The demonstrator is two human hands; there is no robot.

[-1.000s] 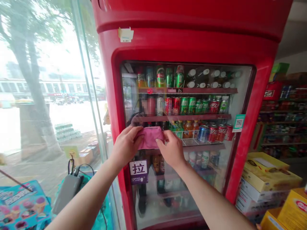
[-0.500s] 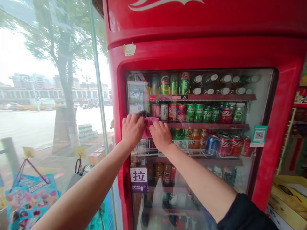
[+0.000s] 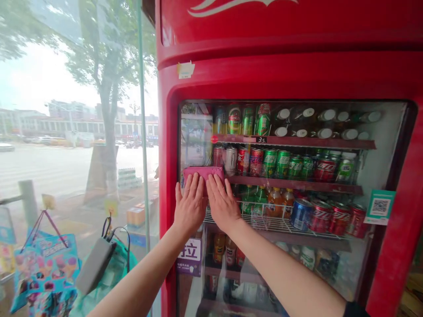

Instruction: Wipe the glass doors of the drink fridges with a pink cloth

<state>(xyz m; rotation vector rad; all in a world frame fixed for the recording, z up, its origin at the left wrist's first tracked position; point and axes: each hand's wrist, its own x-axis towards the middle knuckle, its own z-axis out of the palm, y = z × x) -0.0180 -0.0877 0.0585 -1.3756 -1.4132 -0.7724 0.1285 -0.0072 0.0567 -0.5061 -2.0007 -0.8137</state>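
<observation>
A folded pink cloth (image 3: 204, 171) lies flat against the glass door (image 3: 194, 145) of a red drinks fridge (image 3: 284, 72). My left hand (image 3: 191, 204) presses on the cloth's left part, fingers stretched out and pointing up. Beside it my right hand (image 3: 222, 200) lies on the cloth's right part, its fingers also straight and flat. Behind the glass, next to my hands, stand soda cans (image 3: 269, 163) and bottles (image 3: 274, 200) on shelves. Below my left wrist a purple and white pull sign (image 3: 190, 257) is partly covered.
A green QR code sticker (image 3: 380, 206) is on the door's right side. To the left is a glass pane (image 3: 141, 110) with a street and a tree (image 3: 107, 92) beyond. Blue packets (image 3: 46, 264) and a teal bag (image 3: 109, 264) hang at lower left.
Both hands have gone from gripping the bunched cloth to lying flat on it with fingers extended. The cloth is now spread wider. The view has shifted slightly, closer to the door.
</observation>
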